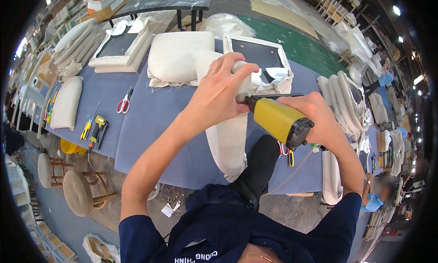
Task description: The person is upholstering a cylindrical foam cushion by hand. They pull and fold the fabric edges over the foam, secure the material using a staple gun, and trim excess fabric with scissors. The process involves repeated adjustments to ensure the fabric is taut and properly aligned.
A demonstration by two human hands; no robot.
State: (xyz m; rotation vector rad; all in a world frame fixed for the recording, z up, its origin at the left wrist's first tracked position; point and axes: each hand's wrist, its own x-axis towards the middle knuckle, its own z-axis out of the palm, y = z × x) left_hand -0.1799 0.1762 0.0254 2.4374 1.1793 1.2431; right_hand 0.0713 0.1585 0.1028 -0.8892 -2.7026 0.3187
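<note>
My left hand (213,90) curls over the upper end of a long cushion (226,146) covered in beige fabric, fingers and thumb pinching the cloth at its edge. The cushion stands tilted on the table, its lower end near my raised leg. In my right hand (319,116) is a yellow staple gun (275,118) with a black end cap. Its nose touches or nearly touches the fabric beside my left thumb; the exact contact is hidden. Behind lie a plump beige cushion (175,55) and an upturned cushion with a dark base (255,53).
The blue-grey table (155,121) holds red-handled scissors (123,106), a second staple gun (98,128) and a yellow cutter (86,130). More scissors (283,149) lie near my knee. A thin hose (292,174) crosses the right side. Stacked cushions (340,101) stand at right; stools (78,192) at left.
</note>
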